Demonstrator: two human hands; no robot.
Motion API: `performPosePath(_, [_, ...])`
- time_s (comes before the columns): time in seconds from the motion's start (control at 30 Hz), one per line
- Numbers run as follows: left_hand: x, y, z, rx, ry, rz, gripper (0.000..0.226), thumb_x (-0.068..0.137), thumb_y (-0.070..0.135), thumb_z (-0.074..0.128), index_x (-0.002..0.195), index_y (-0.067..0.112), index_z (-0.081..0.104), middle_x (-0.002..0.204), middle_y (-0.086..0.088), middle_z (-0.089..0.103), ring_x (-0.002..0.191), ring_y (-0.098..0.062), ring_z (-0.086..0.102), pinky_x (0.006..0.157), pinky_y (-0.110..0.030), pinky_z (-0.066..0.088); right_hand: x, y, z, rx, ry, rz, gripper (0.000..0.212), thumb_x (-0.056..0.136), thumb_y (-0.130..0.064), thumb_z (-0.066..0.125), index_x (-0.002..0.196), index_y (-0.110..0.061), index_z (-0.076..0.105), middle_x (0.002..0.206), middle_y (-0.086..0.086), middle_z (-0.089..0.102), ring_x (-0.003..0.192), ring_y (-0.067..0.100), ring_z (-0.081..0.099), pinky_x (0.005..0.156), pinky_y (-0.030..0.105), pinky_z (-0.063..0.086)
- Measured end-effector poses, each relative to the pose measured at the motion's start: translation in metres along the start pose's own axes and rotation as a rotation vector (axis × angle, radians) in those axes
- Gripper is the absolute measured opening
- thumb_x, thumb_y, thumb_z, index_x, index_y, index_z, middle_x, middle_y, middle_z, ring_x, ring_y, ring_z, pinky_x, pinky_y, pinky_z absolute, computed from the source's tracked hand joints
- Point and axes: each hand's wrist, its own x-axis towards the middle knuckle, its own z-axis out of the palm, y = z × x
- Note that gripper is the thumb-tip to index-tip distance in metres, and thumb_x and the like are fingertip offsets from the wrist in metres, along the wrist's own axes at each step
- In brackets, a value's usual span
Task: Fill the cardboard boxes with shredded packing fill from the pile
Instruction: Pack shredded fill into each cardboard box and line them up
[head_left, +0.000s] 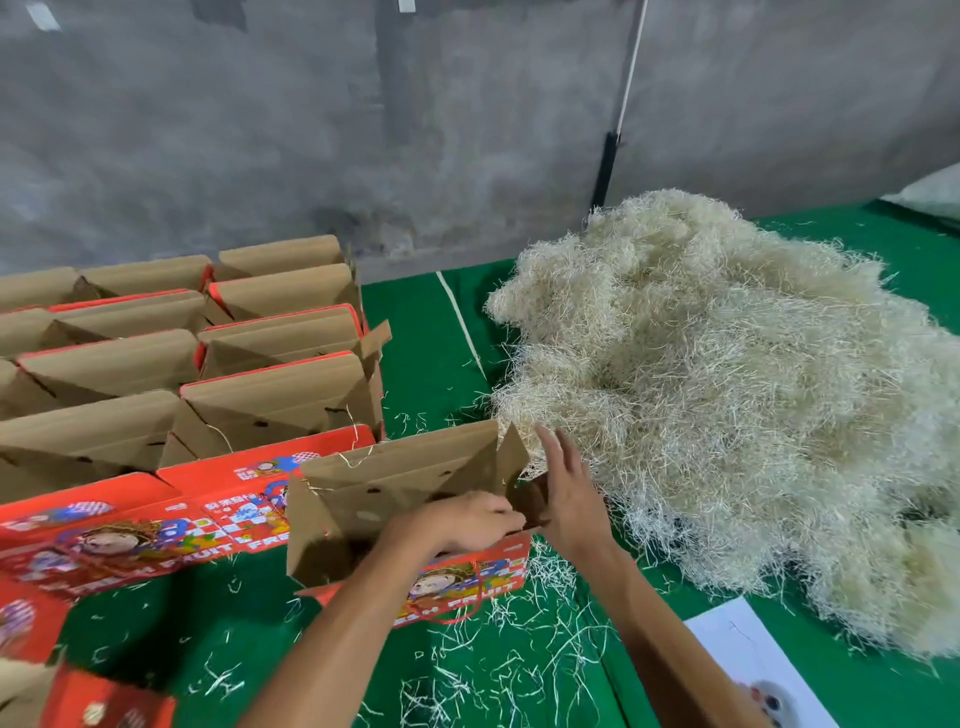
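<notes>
A big pale pile of shredded fill (737, 395) covers the right half of the green table (431, 332). In front of me stands a red printed cardboard box (395, 488) with its brown flaps up. My left hand (462, 522) grips the box's near rim, fingers curled over the edge. With straight fingers, my right hand (569, 488) presses the box's right end flap, right beside the pile. The inside of the box is mostly hidden by flaps and hands.
Rows of several more open red boxes (218, 374) fill the table's left side, and another box (78, 696) sits at the bottom left. Loose shreds litter the cloth near me. A white sheet (748, 660) lies bottom right. A grey wall stands behind.
</notes>
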Motion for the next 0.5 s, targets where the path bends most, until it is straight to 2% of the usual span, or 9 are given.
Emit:
performPosePath(0.03, [0.001,-0.003,0.006,0.018,0.001,-0.019,0.05,0.087,0.072,0.038,0.098,0.029,0.06,0.113,0.001,0.062,0.096,-0.019,0.058,0.071,-0.032,0.039,0.0,-0.002,0.003,-0.056,0.031,-0.118,0.095,0.087,0.001,0.058,0.159,-0.033,0.006,0.168,0.005,0.006,0.141,0.036,0.036,0.095,0.046,0.055])
performPosePath(0.1, [0.003,-0.01,0.019,0.029,0.03,-0.023,0.056,0.081,0.079,0.035,0.084,0.027,0.055,0.112,-0.005,0.062,0.092,-0.019,0.058,0.067,-0.032,0.037,0.005,0.003,0.011,-0.112,0.027,-0.229,0.073,0.098,-0.015,0.05,0.159,-0.033,0.015,0.168,-0.003,-0.005,0.147,0.036,0.026,0.105,0.049,0.049])
performPosePath(0.13, [0.004,-0.013,0.026,0.024,0.054,-0.024,0.058,0.081,0.081,0.033,0.079,0.026,0.053,0.112,-0.007,0.063,0.094,-0.022,0.059,0.069,-0.032,0.038,0.007,0.006,0.016,-0.105,-0.004,-0.212,0.061,0.104,-0.028,0.044,0.159,-0.032,0.017,0.168,-0.004,-0.007,0.15,0.034,0.021,0.108,0.051,0.046])
performPosePath(0.2, [0.003,-0.018,0.04,0.027,0.128,-0.04,0.063,0.084,0.081,0.026,0.084,0.025,0.056,0.115,-0.009,0.065,0.104,-0.029,0.061,0.084,-0.037,0.046,0.01,0.016,0.025,-0.066,-0.093,-0.114,0.056,0.107,-0.047,0.027,0.159,-0.034,0.015,0.168,-0.001,-0.007,0.153,0.03,0.006,0.11,0.052,0.04])
performPosePath(0.27, [0.003,-0.022,0.054,0.103,0.298,-0.026,0.066,0.091,0.076,0.021,0.095,0.026,0.064,0.112,-0.009,0.069,0.105,-0.032,0.064,0.092,-0.043,0.048,0.01,0.024,0.037,-0.06,-0.183,-0.116,0.059,0.105,-0.051,0.011,0.157,-0.027,0.024,0.168,0.008,0.006,0.153,0.034,-0.002,0.114,0.054,0.033])
performPosePath(0.3, [0.004,-0.024,0.06,0.171,0.419,-0.01,0.066,0.094,0.071,0.02,0.095,0.024,0.066,0.105,-0.008,0.072,0.1,-0.032,0.066,0.089,-0.041,0.05,0.01,0.027,0.043,-0.046,-0.218,-0.14,0.06,0.107,-0.045,0.008,0.151,-0.018,0.038,0.164,0.014,0.023,0.153,0.038,0.003,0.12,0.053,0.023])
performPosePath(0.37, [0.008,-0.025,0.068,0.304,0.643,-0.003,0.064,0.099,0.062,0.022,0.088,0.02,0.069,0.087,-0.004,0.074,0.083,-0.027,0.07,0.073,-0.033,0.05,0.008,0.029,0.054,0.131,-0.292,-0.063,0.055,0.11,-0.039,0.015,0.135,-0.014,0.056,0.146,0.012,0.052,0.151,0.031,0.023,0.124,0.036,0.003])
performPosePath(0.43, [0.012,-0.021,0.074,0.401,0.796,0.002,0.059,0.1,0.054,0.028,0.073,0.022,0.069,0.071,0.006,0.072,0.062,-0.013,0.068,0.056,-0.025,0.041,0.005,0.026,0.055,0.379,-0.327,0.099,0.05,0.108,-0.048,0.024,0.136,-0.025,0.059,0.141,0.005,0.058,0.145,0.022,0.037,0.118,0.024,0.018])
performPosePath(0.5, [0.015,-0.014,0.075,0.403,0.91,0.025,0.046,0.097,0.046,0.039,0.059,0.026,0.057,0.06,0.014,0.065,0.051,-0.003,0.059,0.051,-0.02,0.039,0.007,0.025,0.054,0.572,-0.393,0.179,0.048,0.107,-0.05,0.028,0.137,-0.03,0.058,0.135,0.001,0.063,0.131,0.018,0.053,0.111,0.025,0.036])
